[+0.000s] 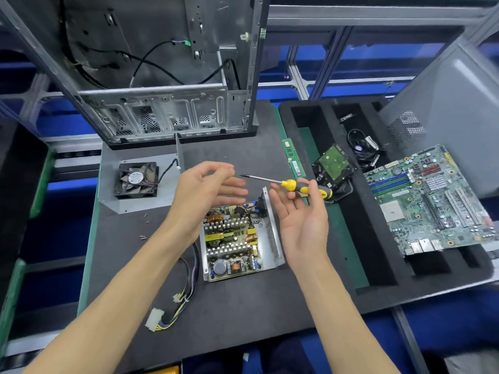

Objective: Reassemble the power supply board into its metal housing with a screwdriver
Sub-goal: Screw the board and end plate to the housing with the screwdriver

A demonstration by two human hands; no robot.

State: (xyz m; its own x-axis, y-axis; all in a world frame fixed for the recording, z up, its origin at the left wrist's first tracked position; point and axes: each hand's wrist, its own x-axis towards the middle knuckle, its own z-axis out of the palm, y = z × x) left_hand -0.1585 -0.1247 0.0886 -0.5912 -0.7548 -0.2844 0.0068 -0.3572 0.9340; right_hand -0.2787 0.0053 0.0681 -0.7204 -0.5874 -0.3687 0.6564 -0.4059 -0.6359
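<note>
Fan [137, 180] label unreadable; right hand [299, 211] holds screwdriver [294, 185], left hand [205, 193] spread loose above board [232, 241].

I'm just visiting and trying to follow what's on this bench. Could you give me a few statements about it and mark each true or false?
1. The right hand holds the yellow-and-black-handled screwdriver. True.
2. The green power supply board sits in its open silver metal housing. True.
3. The left hand grips the black square cooling fan. False: the fan lies apart on a grey metal plate.
4. The large green motherboard lies left of the housing. False: it lies to the right.
</note>
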